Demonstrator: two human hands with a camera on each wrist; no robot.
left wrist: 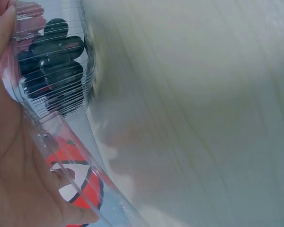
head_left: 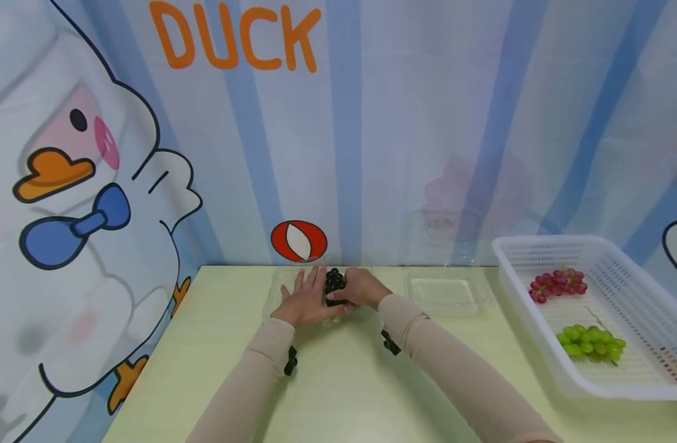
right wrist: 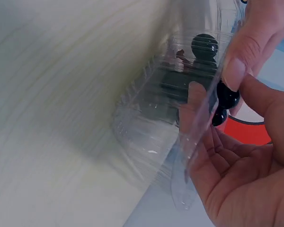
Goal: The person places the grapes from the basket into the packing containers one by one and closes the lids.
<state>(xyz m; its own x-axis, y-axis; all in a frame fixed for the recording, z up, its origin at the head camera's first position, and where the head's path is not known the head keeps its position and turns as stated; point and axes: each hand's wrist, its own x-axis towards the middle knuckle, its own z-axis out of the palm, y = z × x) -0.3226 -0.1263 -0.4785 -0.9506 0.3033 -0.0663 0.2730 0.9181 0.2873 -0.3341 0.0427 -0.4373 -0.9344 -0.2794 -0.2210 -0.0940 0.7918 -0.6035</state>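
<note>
A bunch of black grapes (head_left: 334,280) sits in a clear plastic box (left wrist: 87,90) near the table's back edge. My left hand (head_left: 308,303) rests over the box with its fingers spread and straight, the thumb stretched along the near rim. From the right, my right hand (head_left: 363,286) grips the bunch, its fingers reaching down inside the box. In the right wrist view, one shiny black grape (right wrist: 228,95) stands out above the rim between the thumbs. Ribbed plastic walls partly blur the lower grapes.
Right of the hands stands another clear plastic box (head_left: 444,295), its lid raised at the back. A white basket (head_left: 529,329) farther right holds red grapes (head_left: 557,285) and green grapes (head_left: 590,343). A printed duck curtain (head_left: 416,123) hangs behind the table (head_left: 338,381).
</note>
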